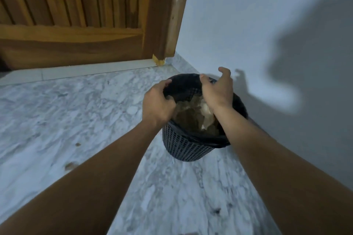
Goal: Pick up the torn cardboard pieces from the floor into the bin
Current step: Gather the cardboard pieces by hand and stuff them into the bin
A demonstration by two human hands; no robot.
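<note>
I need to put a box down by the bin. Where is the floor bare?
Bare floor lies between the bin and the door, and on the bin's near side. Crowded: the bin mouth, under the left hand and right hand; scraps dot the floor further left.

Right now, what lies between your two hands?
Between left hand and right hand, head view shows the open bin: black liner, torn cardboard pieces inside.

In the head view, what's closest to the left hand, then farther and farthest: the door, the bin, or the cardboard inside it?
1. The bin: the left hand grips its rim.
2. The cardboard: inside the bin, just right of the hand.
3. The door: far behind, up left.
</note>
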